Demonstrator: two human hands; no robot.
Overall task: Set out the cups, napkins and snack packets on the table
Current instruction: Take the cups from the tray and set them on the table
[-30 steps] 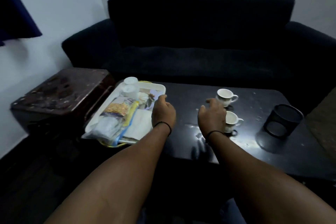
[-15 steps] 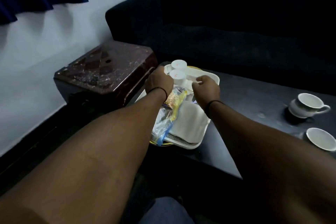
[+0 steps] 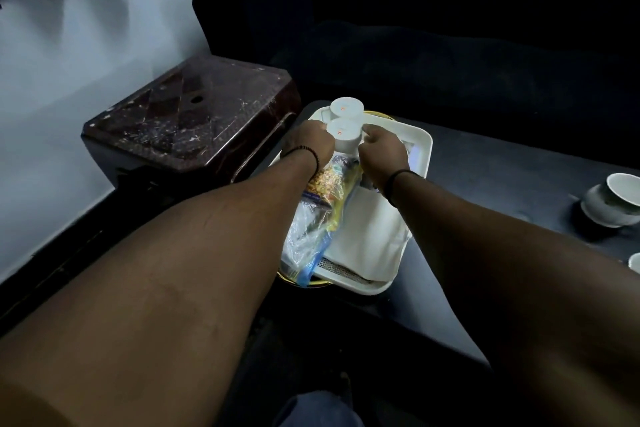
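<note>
1. The left hand presses the near upturned white cup on the white tray; its grip is closed on that cup's left side.
2. Snack packets and a folded napkin lie on the tray.
3. The right hand touches the cup's right side; whether its grip closes, I cannot tell.
4. Two upright cups stand far right on the dark surface.

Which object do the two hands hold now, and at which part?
Both the left hand and right hand grip the nearer upside-down cup by its sides, on the tray.
</note>
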